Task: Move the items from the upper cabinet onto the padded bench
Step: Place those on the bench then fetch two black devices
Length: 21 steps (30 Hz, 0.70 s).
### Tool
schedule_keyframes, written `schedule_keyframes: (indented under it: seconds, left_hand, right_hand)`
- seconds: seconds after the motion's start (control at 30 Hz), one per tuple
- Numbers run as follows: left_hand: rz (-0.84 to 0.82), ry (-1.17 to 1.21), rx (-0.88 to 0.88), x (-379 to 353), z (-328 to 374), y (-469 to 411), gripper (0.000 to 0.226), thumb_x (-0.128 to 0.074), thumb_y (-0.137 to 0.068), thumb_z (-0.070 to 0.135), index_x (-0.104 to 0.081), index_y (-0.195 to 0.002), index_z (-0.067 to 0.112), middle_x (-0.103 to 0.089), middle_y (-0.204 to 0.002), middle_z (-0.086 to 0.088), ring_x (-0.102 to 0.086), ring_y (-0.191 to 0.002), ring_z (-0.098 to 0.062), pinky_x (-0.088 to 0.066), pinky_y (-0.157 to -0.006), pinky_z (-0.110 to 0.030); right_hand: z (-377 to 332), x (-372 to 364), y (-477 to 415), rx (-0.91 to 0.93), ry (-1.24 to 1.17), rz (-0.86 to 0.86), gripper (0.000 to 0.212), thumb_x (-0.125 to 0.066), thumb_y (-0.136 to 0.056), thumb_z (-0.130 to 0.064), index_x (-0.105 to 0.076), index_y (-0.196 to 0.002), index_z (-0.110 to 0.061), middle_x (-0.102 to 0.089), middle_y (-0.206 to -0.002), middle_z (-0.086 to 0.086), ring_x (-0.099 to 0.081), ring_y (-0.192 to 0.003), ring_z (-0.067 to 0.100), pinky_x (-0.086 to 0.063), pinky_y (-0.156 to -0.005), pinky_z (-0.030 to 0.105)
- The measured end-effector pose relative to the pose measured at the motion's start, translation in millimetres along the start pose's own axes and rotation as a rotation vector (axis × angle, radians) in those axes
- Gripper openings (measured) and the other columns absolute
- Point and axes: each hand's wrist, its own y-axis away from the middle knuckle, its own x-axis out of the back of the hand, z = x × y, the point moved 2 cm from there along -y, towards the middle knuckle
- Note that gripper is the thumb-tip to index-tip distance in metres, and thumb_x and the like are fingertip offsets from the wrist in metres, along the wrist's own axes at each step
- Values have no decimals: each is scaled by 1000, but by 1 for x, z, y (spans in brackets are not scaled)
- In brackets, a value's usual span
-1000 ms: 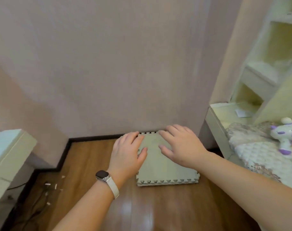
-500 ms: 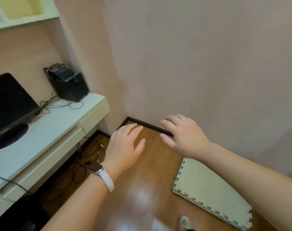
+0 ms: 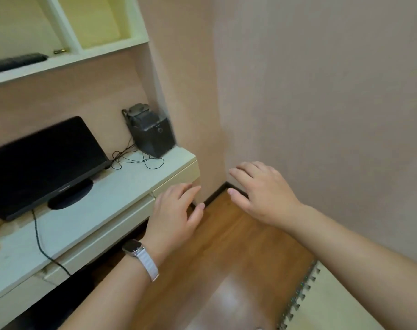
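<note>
Wood floor, desk left; left hand and right hand hover, fingers relaxed, holding nothing

Left of the left hand I see a pale bench with drawers. It carries a black monitor on a round foot, a black boxy device at its far corner, and thin black cables looped between the two. Below that hand and the right hand I make out glossy wooden floor, with a dark skirting board showing between them and a pale tooth-edged foam mat nearer me than the right one.
</note>
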Motion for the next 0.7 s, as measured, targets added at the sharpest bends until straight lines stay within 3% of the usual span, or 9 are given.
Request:
schedule_keyframes:
  seconds: [0.27,0.5,0.7]
  left_hand:
    - [106,-51,101,3,-7,-88,44,-54,-93,41,-57,-133,24,-57,-135,3,-47,-126,-17,-36,-103,-38]
    - [144,-109,172,25,-50,-121,50,-44,-92,48,-55,-134,24,-57,-135,4,-48,-126,-17,-41,-104,-43]
    - [185,-145,188,28,-115,-150,47,-45,-93,47,-55,-135,26,-57,-134,4,-47,-126,-17,-37,-103,-41]
  right_hand:
    - [48,-1,-104,115,-86,39,54,-40,-90,-49,-60,-128,-15,-62,-126,6,-54,-117,28,-45,-94,43]
    - [25,-17,-177,249,-124,70,50,-46,-90,-46,-61,-125,-14,-63,-122,7,-56,-112,27,-45,-90,41]
    - [-2,-46,-234,287,-73,25,50,-44,-93,-48,-57,-132,-19,-60,-128,4,-51,-119,24,-40,-96,38]
